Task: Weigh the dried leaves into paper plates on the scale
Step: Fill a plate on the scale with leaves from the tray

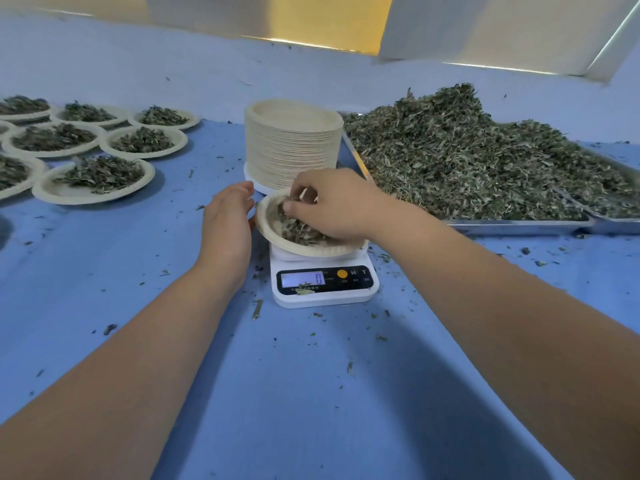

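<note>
A white digital scale (323,284) sits on the blue cloth, its display lit. On its platform rests a paper plate (277,233) holding some dried leaves (294,228). My right hand (334,206) hovers over the plate, fingers curled down and pinching leaves inside it. My left hand (228,220) stands edge-up with straight fingers beside the plate's left rim, close to or touching it. A large heap of dried leaves (467,150) fills a metal tray (519,225) to the right.
A tall stack of paper plates (292,147) stands just behind the scale. Several filled plates (93,178) are spread at the far left. Loose leaf bits litter the blue cloth (311,375). A white wall edge runs along the back.
</note>
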Demonstrator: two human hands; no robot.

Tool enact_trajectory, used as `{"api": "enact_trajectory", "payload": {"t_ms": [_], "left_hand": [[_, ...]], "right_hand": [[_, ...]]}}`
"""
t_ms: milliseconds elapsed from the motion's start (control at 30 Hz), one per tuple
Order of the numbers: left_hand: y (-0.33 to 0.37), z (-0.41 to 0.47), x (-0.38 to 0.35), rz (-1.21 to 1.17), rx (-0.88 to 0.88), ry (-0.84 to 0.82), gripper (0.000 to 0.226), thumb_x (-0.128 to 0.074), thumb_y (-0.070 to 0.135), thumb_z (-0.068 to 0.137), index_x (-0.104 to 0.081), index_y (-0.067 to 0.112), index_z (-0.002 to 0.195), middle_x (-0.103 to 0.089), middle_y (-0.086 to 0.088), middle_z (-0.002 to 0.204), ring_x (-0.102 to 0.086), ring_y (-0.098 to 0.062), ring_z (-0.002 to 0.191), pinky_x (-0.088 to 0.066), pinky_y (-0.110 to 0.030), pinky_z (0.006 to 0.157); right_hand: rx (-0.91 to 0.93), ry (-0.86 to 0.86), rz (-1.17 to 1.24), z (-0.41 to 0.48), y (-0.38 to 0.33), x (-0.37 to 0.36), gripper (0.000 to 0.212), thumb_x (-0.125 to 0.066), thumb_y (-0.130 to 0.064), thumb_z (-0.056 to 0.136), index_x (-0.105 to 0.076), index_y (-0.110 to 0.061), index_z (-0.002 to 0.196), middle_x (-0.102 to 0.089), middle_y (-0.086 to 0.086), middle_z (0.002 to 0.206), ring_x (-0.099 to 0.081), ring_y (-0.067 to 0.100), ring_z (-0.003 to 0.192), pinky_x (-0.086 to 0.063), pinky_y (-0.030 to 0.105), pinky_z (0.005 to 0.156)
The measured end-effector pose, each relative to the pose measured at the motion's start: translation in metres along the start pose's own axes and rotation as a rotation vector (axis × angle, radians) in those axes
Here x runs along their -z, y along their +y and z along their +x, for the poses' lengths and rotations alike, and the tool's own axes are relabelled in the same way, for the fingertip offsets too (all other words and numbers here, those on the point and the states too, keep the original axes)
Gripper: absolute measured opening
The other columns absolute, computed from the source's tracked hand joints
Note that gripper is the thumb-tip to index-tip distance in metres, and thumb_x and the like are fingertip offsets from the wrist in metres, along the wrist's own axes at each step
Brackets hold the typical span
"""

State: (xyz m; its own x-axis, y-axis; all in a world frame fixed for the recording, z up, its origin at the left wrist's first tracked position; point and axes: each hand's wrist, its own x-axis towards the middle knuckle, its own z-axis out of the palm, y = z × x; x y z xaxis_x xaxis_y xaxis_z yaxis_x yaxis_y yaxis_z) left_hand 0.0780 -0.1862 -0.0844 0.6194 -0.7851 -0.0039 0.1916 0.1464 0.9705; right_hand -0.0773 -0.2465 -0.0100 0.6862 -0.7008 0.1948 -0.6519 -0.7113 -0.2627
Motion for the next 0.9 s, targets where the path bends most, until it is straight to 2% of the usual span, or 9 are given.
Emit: {"api": "enact_trajectory", "payload": {"t_ms": [100,233,333,467,567,700,767,833,900], "left_hand": [[0.000,0.000,0.000,0.040,-0.012,-0.018,0.028,-0.049,0.029,0.098,-0.069,0.028,0.117,-0.064,0.006,0.134,-0.060,-0.005,0.122,-0.051,-0.034,0.106],[0.004,-0.005,0.001,0.094,-0.029,-0.040,0.030,-0.049,0.037,0.078,-0.069,0.038,0.101,-0.065,0.013,0.131,-0.057,-0.005,0.126,-0.046,-0.041,0.112],[0.003,-0.007,0.001,0.146,-0.064,-0.048,0.031,-0.047,0.039,0.079,-0.069,0.040,0.102,-0.065,0.015,0.129,-0.058,-0.004,0.124,-0.046,-0.042,0.113],[0.003,-0.009,0.001,0.172,-0.076,-0.060,0.035,-0.045,0.040,0.079,-0.067,0.041,0.106,-0.063,0.013,0.133,-0.055,-0.007,0.128,-0.043,-0.043,0.114],[0.003,-0.009,0.001,0.188,-0.079,-0.064,0.038,-0.044,0.041,0.079,-0.067,0.041,0.108,-0.063,0.012,0.134,-0.055,-0.008,0.129,-0.043,-0.043,0.115],[0.001,-0.009,0.000,0.194,-0.089,-0.064,0.041,-0.045,0.040,0.080,-0.069,0.036,0.113,-0.065,0.010,0.131,-0.057,-0.009,0.126,-0.045,-0.044,0.113],[0.001,-0.008,0.000,0.186,-0.089,-0.058,0.041,-0.046,0.040,0.079,-0.069,0.035,0.113,-0.066,0.009,0.130,-0.059,-0.010,0.125,-0.046,-0.044,0.112],[0.001,-0.008,0.000,0.185,-0.085,-0.060,0.039,-0.046,0.041,0.079,-0.070,0.036,0.110,-0.067,0.009,0.129,-0.059,-0.010,0.125,-0.046,-0.044,0.112],[0.001,-0.008,0.000,0.180,-0.083,-0.058,0.036,-0.047,0.040,0.079,-0.070,0.037,0.106,-0.068,0.010,0.127,-0.060,-0.010,0.123,-0.046,-0.044,0.112]], "right_hand": [[-0.020,0.040,0.129,-0.001,0.004,0.007,0.029,-0.057,-0.052,0.096,-0.068,-0.028,0.107,-0.068,-0.012,0.100,-0.062,0.008,0.092,-0.048,0.028,0.079],[-0.047,0.183,0.156,0.000,0.022,0.017,0.032,-0.049,-0.048,0.101,-0.068,-0.022,0.098,-0.066,-0.008,0.087,-0.059,0.007,0.081,-0.044,0.025,0.068],[-0.130,0.265,0.136,-0.003,0.046,0.012,0.025,-0.050,-0.038,0.101,-0.067,-0.022,0.093,-0.064,-0.009,0.082,-0.059,0.008,0.076,-0.041,0.024,0.061],[-0.252,0.349,0.026,-0.007,0.085,0.000,0.022,-0.050,-0.036,0.099,-0.064,-0.019,0.096,-0.061,-0.003,0.080,-0.058,0.018,0.069,-0.043,0.031,0.058],[-0.380,0.218,-0.069,-0.003,0.112,-0.002,0.035,-0.042,-0.048,0.101,-0.058,-0.018,0.105,-0.061,0.003,0.083,-0.058,0.026,0.077,-0.042,0.035,0.061],[-0.509,-0.049,-0.063,0.004,0.129,-0.005,0.072,-0.025,-0.072,0.097,-0.047,-0.016,0.138,-0.061,0.011,0.112,-0.058,0.030,0.097,-0.042,0.037,0.073],[-0.518,-0.136,-0.053,0.009,0.130,-0.004,0.078,-0.022,-0.074,0.096,-0.046,-0.016,0.143,-0.057,0.012,0.129,-0.055,0.031,0.107,-0.038,0.037,0.080],[-0.483,-0.124,-0.085,0.011,0.132,-0.005,0.069,-0.024,-0.071,0.098,-0.057,-0.015,0.122,-0.061,0.008,0.113,-0.055,0.026,0.093,-0.038,0.035,0.071],[-0.442,-0.028,-0.133,0.008,0.133,-0.008,0.056,-0.030,-0.063,0.100,-0.055,-0.015,0.090,-0.061,0.006,0.089,-0.054,0.023,0.076,-0.033,0.032,0.057]]}}
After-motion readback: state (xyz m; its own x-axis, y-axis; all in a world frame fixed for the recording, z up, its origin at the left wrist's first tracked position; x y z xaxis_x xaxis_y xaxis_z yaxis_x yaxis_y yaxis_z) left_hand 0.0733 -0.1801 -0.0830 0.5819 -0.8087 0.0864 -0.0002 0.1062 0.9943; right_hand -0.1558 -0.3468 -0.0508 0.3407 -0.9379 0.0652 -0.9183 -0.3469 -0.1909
